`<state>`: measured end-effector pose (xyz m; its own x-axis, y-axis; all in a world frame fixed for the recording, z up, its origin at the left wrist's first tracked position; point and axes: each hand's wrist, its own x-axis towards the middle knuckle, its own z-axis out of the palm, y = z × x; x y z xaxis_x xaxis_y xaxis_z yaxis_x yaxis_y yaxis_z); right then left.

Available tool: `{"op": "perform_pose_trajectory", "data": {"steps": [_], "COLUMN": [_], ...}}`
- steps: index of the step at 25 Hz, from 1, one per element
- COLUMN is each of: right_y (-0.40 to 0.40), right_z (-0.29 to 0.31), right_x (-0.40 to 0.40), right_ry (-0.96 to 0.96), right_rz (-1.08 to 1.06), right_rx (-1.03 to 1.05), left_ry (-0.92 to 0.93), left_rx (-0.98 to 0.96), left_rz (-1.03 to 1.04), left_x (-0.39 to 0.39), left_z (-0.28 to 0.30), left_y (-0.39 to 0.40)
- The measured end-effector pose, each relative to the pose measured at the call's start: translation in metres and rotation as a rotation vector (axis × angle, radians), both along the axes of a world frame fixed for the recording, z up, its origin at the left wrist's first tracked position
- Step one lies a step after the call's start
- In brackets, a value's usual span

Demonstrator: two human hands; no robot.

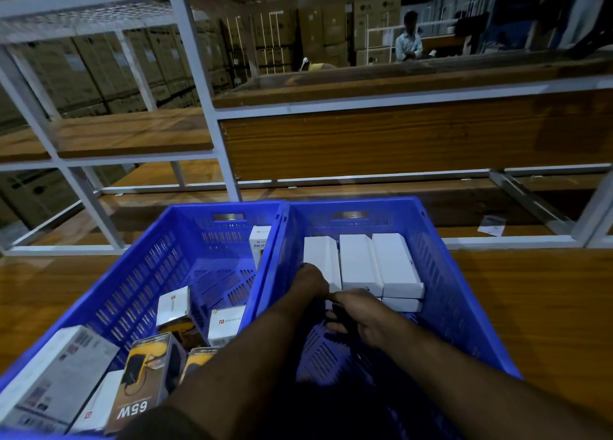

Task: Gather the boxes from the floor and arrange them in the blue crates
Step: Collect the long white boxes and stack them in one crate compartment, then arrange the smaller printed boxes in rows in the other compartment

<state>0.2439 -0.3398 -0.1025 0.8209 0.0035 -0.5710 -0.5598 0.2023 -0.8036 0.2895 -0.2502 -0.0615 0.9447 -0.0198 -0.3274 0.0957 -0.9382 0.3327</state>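
Both hands, left (pixel 310 282) and right (pixel 360 317), pinched something unclear; crowding could topple the upright boxes (pixel 360 264) in the right crate (pixel 441 267)

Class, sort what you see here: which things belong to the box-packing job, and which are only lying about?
Job: right blue crate; white boxes in a row inside it; left blue crate; mixed boxes, such as the 65W charger box; left hand; right hand.

Lying about: white shelf rack; paper slip on its lowest shelf.
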Motion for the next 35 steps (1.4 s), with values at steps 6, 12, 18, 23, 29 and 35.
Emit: {"op": "perform_pose_trajectory", "data": {"steps": [6, 12, 18, 23, 29, 35], "right_y": [-0.007, -0.016, -0.015, -0.005, 0.003, 0.045], "right_z": [0.003, 0.001, 0.008, 0.017, 0.042, 0.091], "right_x": [0.005, 0.009, 0.003, -0.006, -0.019, -0.038], "right_ry": [-0.037, -0.024, -0.045, -0.111, -0.423, -0.653], "right_rz": [-0.090, -0.107, -0.067, 0.031, 0.164, 0.213], "right_rx": [-0.097, -0.202, -0.140, -0.156, -0.396, -0.567], "left_ry": [-0.007, 0.059, -0.126, -0.119, -0.092, -0.278], "left_rx": [0.311, 0.359, -0.008, -0.275, -0.534, -0.648], "left_rz": [-0.091, -0.205, 0.024, -0.086, -0.206, -0.203], "left_x": [0.017, 0.022, 0.024, 0.003, -0.040, -0.067], "left_z": [-0.016, -0.028, -0.020, 0.010, 0.049, 0.079], "left_y": [-0.007, -0.011, 0.003, 0.022, 0.055, 0.121]}}
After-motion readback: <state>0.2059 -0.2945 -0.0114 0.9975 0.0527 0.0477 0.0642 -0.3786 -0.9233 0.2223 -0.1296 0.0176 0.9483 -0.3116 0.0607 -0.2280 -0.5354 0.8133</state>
